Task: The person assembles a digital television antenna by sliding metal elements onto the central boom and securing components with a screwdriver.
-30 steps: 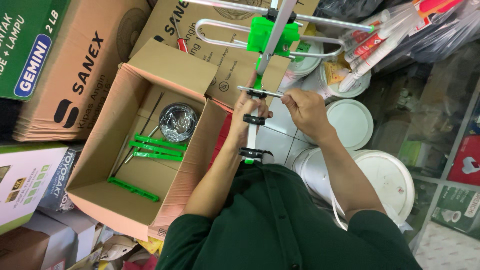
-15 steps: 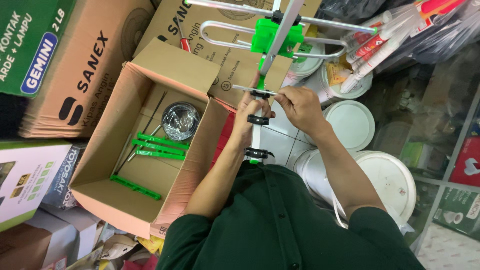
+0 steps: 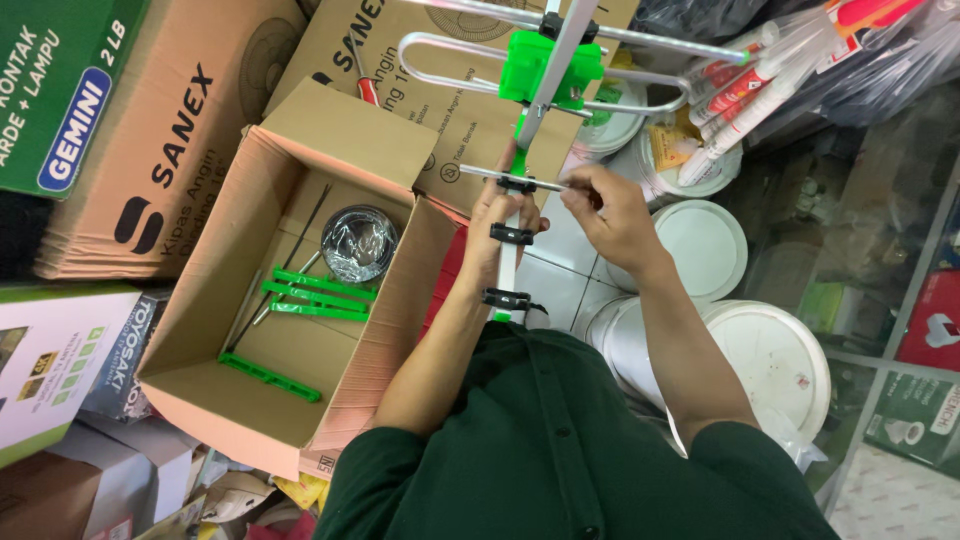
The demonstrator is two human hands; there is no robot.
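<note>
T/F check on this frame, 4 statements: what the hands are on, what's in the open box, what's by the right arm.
1. Both hands are at the antenna boom. True: the left hand and right hand meet at a thin cross rod.
2. The open cardboard box holds only paper. False: it holds green plastic strips and a shiny round part.
3. White buckets stand beside the right arm. True.
4. The antenna's plastic block is red. False: green.
</note>
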